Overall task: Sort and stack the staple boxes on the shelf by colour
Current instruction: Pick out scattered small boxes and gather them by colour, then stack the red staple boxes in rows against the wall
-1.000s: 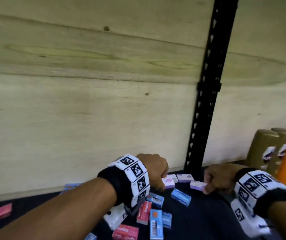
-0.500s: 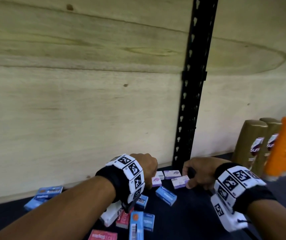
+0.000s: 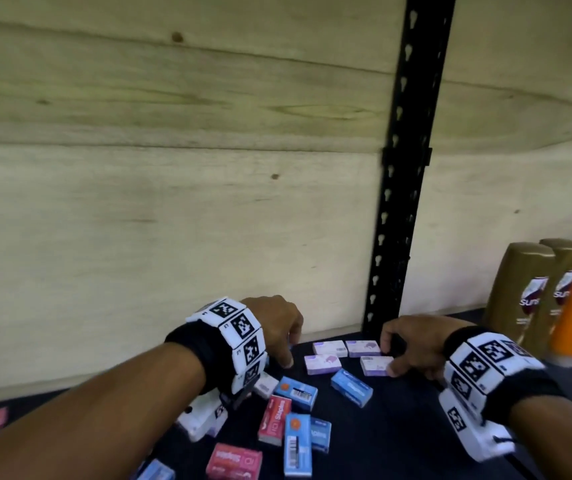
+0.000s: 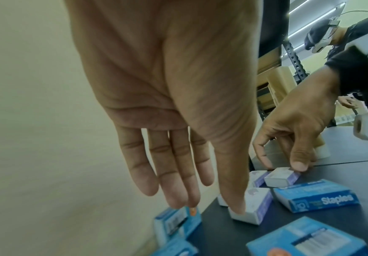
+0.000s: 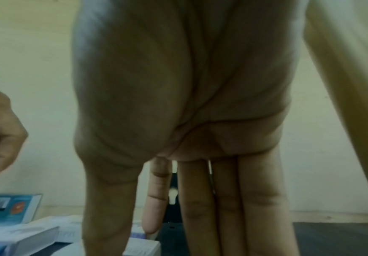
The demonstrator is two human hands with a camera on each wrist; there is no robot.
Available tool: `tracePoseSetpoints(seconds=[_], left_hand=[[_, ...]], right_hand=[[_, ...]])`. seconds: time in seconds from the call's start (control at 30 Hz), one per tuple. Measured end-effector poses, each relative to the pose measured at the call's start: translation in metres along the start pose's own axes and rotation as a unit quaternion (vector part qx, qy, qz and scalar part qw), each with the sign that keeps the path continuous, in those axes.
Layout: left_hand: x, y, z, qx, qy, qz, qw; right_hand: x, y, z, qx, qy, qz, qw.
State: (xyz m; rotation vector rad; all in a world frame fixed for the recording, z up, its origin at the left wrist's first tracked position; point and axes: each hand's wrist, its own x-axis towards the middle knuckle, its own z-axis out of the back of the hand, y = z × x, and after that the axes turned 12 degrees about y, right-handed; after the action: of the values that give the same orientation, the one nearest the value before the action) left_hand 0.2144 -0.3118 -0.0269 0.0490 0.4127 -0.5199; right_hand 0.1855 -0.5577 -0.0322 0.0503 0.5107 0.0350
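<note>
Pale plywood backs a dark shelf [image 3: 398, 427]. Right hand [image 3: 412, 344] has its fingers nearly straight, thumb and forefinger tips touching the sides of a lilac staple box [image 3: 376, 365] lying flat. Left hand [image 3: 277, 327] is relaxed and extended, thumb tip pressing a corner of another lilac box [image 4: 251, 206]. Two more lilac boxes [image 3: 345, 348] lie between the hands; blue boxes [image 3: 351, 388] and red boxes [image 3: 275, 424] are scattered nearer the wrists. Bottles [image 3: 523, 292] stand beyond the right wrist.
</note>
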Motion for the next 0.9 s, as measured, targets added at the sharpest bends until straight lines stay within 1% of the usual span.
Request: tracePoseSetpoints(seconds=[0.17, 0.3, 0.37, 0.6, 0.77, 0.9], left_hand=[[-0.040, 0.029, -0.007, 0.002, -0.010, 0.032, 0.999], [-0.072, 0.046, -0.014, -0.003, -0.009, 0.063, 0.998], [-0.089, 0.053, -0.016, 0.000, -0.010, 0.073, 0.997], [-0.157, 0.078, -0.027, -0.021, 0.008, 0.122, 0.992], [-0.203, 0.098, -0.045, -0.023, 0.017, 0.159, 0.987], [-0.235, 0.110, -0.065, -0.040, 0.024, 0.189, 0.981]], right_hand=[[-0.008, 0.008, -0.003, -0.029, -0.011, -0.009, 0.999], [-0.019, 0.037, 0.000, -0.093, -0.029, -0.008, 0.995], [-0.025, 0.058, 0.004, -0.106, -0.039, 0.011, 0.994], [-0.039, 0.137, 0.002, -0.110, -0.044, 0.132, 0.984], [-0.050, 0.186, -0.007, -0.136, -0.009, 0.173, 0.975], [-0.061, 0.219, -0.017, -0.132, -0.012, 0.210, 0.969]])
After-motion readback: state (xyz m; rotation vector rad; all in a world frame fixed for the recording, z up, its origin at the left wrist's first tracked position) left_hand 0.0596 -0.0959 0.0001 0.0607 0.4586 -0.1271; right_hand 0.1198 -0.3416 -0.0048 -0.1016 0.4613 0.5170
